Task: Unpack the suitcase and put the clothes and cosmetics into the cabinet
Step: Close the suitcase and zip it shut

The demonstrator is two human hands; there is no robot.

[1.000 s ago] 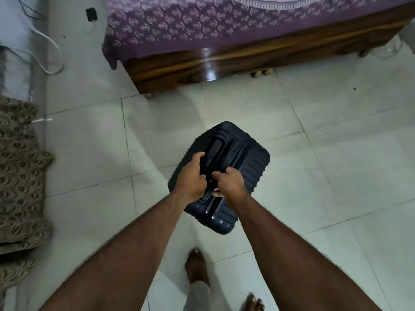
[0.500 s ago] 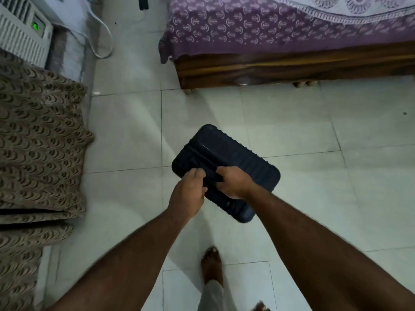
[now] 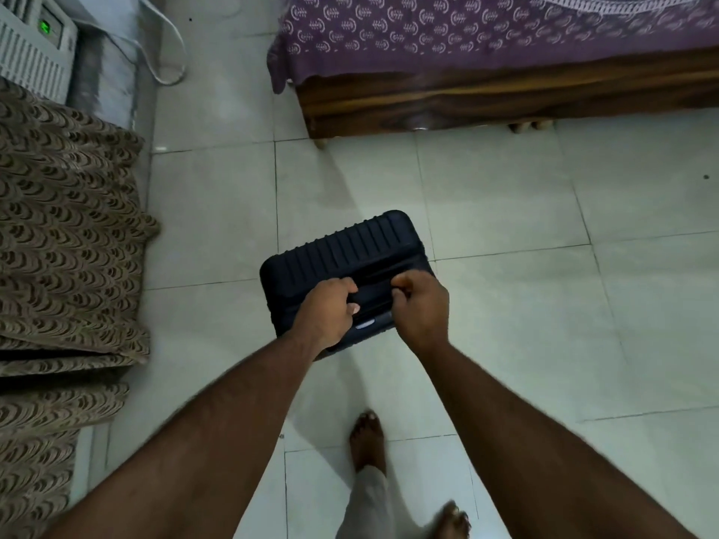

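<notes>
Both hands grip the suitcase (image 3: 342, 266) from above, near its top edge. The left hand (image 3: 327, 309) has its fingers curled over the near side of the handle recess, and the right hand (image 3: 420, 305) is curled round the other end of the same recess, just beside the left. Neither grip is spread; both are closed on the case.

The suitcase is shut and stands on the floor (image 3: 505, 305), directly ahead of the person's feet (image 3: 367, 441). Its long axis, as seen from above, runs from the left hand's side up and away towards the bed (image 3: 486, 103), tilted slightly. The two hands are about equally near; neither has the advantage.

In my judgement the case has yet to be laid flat and opened, so the unpacking itself has not begun. The next move likely turns on tipping the case over onto a broad face, with open floor on the side away from the bed.

A patterned cloth (image 3: 66, 235) lies well to the left of the suitcase, with a white appliance (image 3: 35, 52) beyond it. No cabinet is in view.
</notes>
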